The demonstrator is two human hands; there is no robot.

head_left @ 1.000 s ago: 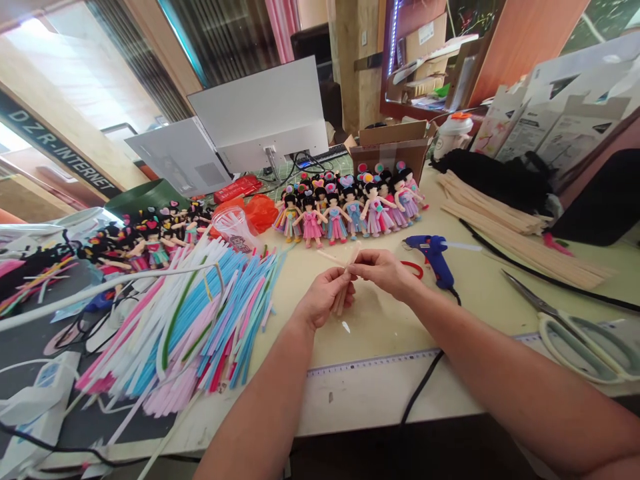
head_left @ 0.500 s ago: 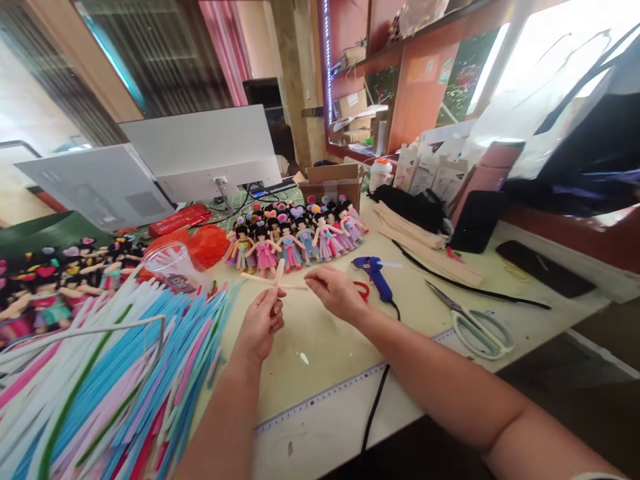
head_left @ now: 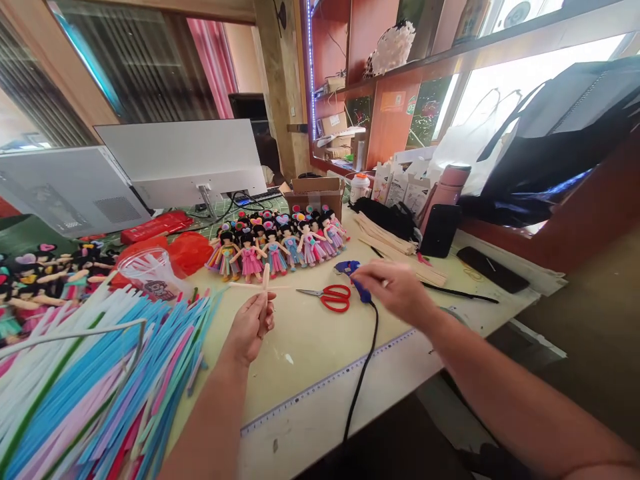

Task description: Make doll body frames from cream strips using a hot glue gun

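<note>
My left hand (head_left: 253,323) is closed on a beige cross-shaped figure of fuzzy pipe cleaners (head_left: 266,279), one piece upright and a thin one reaching out to both sides. My right hand (head_left: 393,288), slightly blurred, is in front of the blue glue gun (head_left: 346,267) and hides part of it. Its fingers are loosely bent, with nothing visible in them. Between the hands, red-handled scissors (head_left: 334,298) lie on the table, blades pointing left. Behind the cross stand several small pipe-cleaner dolls (head_left: 275,250) with black hair and colourful skirts.
A large heap of coloured pipe cleaners (head_left: 115,373) covers the left side, with more dolls (head_left: 30,287) behind it. A ruler (head_left: 325,380) runs along the front edge, crossed by the black cord (head_left: 364,373). Beige strips (head_left: 385,237) and a phone (head_left: 440,230) are at right.
My right hand has moved right, away from the cross, to the glue gun, uncovering the red scissors. My left hand still holds the cross. The view has shifted.
</note>
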